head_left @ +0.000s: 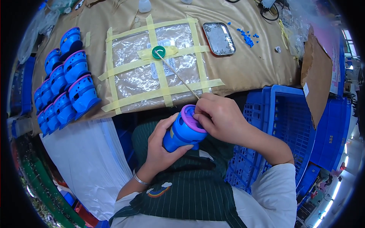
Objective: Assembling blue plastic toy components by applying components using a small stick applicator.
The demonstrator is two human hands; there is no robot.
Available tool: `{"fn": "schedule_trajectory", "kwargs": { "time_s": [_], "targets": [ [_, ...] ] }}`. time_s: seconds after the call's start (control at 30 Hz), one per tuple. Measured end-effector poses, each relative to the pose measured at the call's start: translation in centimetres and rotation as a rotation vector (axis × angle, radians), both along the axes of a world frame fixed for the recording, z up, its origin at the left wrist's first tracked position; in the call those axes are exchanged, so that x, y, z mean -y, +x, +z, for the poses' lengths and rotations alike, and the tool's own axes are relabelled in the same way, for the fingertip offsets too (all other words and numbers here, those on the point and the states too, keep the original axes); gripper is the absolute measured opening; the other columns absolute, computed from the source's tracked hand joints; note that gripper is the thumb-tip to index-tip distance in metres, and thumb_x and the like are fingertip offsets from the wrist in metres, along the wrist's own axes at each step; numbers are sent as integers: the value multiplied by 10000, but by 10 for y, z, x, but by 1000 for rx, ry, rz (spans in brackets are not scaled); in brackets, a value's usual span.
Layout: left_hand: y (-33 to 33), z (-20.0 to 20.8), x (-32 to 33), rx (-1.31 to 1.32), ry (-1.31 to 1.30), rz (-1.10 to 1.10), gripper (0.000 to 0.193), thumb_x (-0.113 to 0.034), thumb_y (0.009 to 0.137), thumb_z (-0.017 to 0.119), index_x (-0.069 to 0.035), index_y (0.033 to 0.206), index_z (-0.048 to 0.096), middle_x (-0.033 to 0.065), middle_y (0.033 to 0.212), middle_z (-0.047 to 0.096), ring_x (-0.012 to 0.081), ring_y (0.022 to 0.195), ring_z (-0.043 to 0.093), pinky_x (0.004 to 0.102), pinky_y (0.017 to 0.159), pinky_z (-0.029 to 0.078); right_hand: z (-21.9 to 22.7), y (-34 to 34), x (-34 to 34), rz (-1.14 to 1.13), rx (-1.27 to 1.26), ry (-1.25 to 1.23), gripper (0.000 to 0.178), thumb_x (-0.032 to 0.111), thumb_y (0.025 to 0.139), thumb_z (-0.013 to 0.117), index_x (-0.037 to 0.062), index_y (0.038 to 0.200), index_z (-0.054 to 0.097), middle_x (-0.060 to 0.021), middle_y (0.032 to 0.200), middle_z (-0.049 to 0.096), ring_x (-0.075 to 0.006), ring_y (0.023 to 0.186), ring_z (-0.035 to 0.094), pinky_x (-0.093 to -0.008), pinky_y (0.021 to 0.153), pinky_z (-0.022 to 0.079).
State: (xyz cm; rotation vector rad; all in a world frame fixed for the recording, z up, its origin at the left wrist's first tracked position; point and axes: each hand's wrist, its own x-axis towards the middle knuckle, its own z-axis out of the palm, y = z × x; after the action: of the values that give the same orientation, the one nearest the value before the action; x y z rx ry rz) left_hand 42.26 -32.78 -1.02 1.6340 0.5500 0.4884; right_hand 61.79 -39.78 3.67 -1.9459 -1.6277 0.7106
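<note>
My left hand (159, 144) wraps around a blue plastic cylindrical housing (178, 133) with a pinkish-purple ring at its open top, held tilted over my lap. The fingers of my right hand (215, 114) are pinched together at the mouth of that housing; whatever lies between them is hidden. A thin stick (176, 74) runs from a small green cap (158, 52) on the table toward my right hand. Its near end meets the knuckles in the picture, and I cannot tell whether they touch.
Clear plastic sheet (133, 81) is taped to the cloth-covered table. Similar blue housings (78, 64) stand in rows at left. A metal tray (219, 39) with small bits and scattered blue pieces (248, 39) lie at the back right. A blue crate (279, 91) stands at my right.
</note>
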Motion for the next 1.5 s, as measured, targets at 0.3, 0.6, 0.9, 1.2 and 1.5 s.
{"fn": "schedule_trajectory", "kwargs": {
  "time_s": [0.3, 0.6, 0.9, 1.2, 1.5],
  "targets": [
    [-6, -4, 2, -43, 7, -37, 722, -178, 655, 816, -25, 1268, 467, 168, 1170, 550, 290, 1071, 558, 361, 928, 431, -2, 0, 5, 79, 130, 21, 116, 100, 739, 665, 56, 771, 563, -92, 740, 539, -284, 672, 576, -375, 552, 458],
    [-5, -8, 6, -34, -19, -37, 734, -176, 648, 821, -31, 1273, 464, 168, 1193, 544, 292, 1090, 553, 366, 934, 432, 2, 2, 7, 58, 92, -14, 120, 102, 733, 674, 56, 769, 569, -92, 739, 550, -287, 665, 578, -377, 558, 461],
    [-4, -6, 5, -41, -48, -46, 744, -174, 656, 821, -19, 1282, 449, 166, 1214, 532, 269, 1103, 548, 358, 946, 427, 2, 2, 6, 23, 59, -15, 112, 88, 729, 673, 51, 769, 575, -97, 738, 556, -278, 636, 582, -363, 548, 461],
    [3, 8, 0, 49, -89, 45, 716, -140, 684, 810, 13, 1275, 436, 177, 1227, 514, 238, 1095, 545, 342, 933, 438, 0, 12, 7, -357, -616, -60, 114, 150, 893, 586, 37, 893, 567, 10, 707, 524, -57, 603, 515, -227, 509, 408],
    [58, 66, -35, 121, 1023, -133, 661, -10, 493, 755, -125, 1129, 617, 133, 1127, 584, 302, 960, 560, 363, 784, 455, 8, 20, -8, -900, -1466, -193, 407, 424, 973, 396, 61, 934, 574, -1, 652, 566, -49, 430, 446, -169, 319, 264]
  ]
}}
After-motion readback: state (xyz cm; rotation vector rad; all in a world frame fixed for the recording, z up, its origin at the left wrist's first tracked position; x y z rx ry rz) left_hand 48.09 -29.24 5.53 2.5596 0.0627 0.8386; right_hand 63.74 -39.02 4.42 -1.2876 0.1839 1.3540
